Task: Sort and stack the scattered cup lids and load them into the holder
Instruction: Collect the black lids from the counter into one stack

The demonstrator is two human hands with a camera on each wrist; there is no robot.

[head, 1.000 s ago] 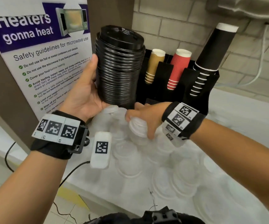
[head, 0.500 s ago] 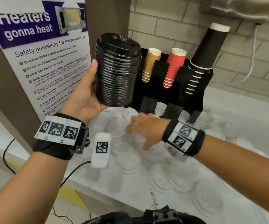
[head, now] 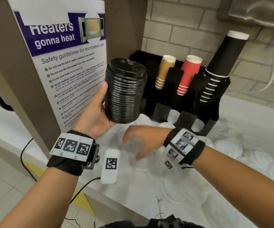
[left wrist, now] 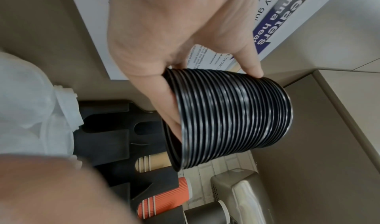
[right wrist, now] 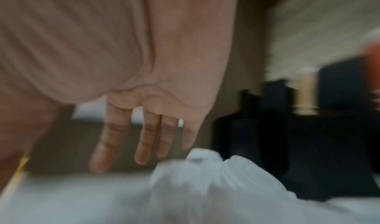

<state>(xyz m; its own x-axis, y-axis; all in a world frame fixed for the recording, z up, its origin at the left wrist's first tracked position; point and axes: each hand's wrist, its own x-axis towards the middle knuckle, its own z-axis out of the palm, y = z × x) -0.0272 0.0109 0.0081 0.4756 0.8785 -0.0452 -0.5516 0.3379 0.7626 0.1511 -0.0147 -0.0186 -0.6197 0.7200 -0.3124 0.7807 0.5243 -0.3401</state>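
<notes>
My left hand (head: 96, 112) grips a tall stack of black cup lids (head: 124, 94) upright, thumb on its left side, just left of the black holder (head: 174, 83). The left wrist view shows fingers and thumb round the black lid stack (left wrist: 232, 118), with the holder (left wrist: 107, 130) behind. My right hand (head: 138, 143) is blurred and hovers low over scattered white lids (head: 228, 147) on the white counter. In the right wrist view the right hand (right wrist: 144, 138) has its fingers straight, pointing down, holding nothing, above white lids (right wrist: 205, 170).
The holder's upper slots carry brown cups (head: 165, 71), red cups (head: 189, 74) and tall black cups (head: 223, 53). A microwave safety poster (head: 70, 63) covers the panel at left. A brick wall stands behind. A black cable (head: 26, 155) hangs off the counter's near edge.
My right hand has drawn back from the holder's foot toward me, over the white lids, and its fingers have straightened. The black lid stack has shifted left, away from the holder.
</notes>
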